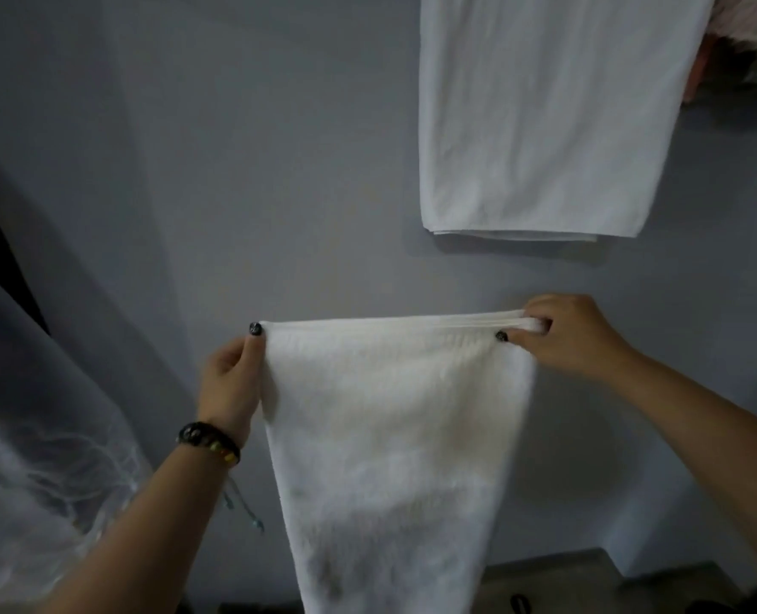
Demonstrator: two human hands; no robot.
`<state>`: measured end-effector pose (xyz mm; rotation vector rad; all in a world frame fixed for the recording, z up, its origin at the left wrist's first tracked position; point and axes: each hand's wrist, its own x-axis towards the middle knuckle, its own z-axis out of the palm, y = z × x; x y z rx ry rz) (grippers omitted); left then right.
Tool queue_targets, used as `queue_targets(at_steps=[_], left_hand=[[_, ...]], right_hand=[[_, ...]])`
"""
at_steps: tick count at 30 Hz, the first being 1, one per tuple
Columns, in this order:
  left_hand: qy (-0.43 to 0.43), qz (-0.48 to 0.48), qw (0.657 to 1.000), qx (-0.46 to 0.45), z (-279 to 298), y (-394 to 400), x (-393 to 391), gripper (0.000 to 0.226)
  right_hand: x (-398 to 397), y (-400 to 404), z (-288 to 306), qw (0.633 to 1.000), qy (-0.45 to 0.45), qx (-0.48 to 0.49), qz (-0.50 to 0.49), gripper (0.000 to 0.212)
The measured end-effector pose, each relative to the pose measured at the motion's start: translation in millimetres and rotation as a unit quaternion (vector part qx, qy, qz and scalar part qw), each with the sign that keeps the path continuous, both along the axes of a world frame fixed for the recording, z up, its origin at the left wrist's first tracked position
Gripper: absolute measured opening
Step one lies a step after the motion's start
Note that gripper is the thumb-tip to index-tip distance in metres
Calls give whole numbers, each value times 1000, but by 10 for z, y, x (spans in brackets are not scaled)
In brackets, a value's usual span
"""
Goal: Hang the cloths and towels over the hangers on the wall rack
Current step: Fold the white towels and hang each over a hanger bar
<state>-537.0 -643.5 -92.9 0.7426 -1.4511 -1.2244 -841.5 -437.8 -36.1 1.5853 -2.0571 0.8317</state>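
a grey wall (234, 170) fills the view. below a white towel hanging on the wall (540, 121), a second towel (394, 436) is stretched between both hands: left hand (230, 383) pinches its left top corner, right hand (571, 334) grips its bunched right corner.

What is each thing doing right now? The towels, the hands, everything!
Held towel: stretched flat by its top corners, hanging down, not hung yet.
Hung towel: folded, hanging against the wall.
Left hand: pinching the towel's left corner.
Right hand: gripping the bunched right corner.
Curtain: hanging at the left.
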Motion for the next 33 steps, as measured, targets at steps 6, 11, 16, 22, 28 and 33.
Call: queue_targets(at_steps=[6, 11, 16, 22, 28, 33], left_hand=[[-3, -34, 998, -53, 128, 299, -208, 40], [-37, -99, 988, -109, 210, 518, -125, 34], [-60, -103, 986, -117, 260, 645, 28, 28], [-63, -62, 994, -64, 130, 714, 404, 34], [-28, -56, 998, 28, -44, 847, 656, 48], [19, -105, 983, 147, -140, 909, 863, 47]], right_hand=[[106, -215, -212, 993, -19, 111, -30, 39], [837, -259, -68, 965, -185, 102, 156, 49], [1528, -411, -147, 930, -290, -9, 228, 30], [1986, -502, -441, 915, -312, -39, 253, 29], [2344, -587, -669, 912, -294, -76, 274, 29], [2455, -515, -722, 910, -278, -70, 298, 22]])
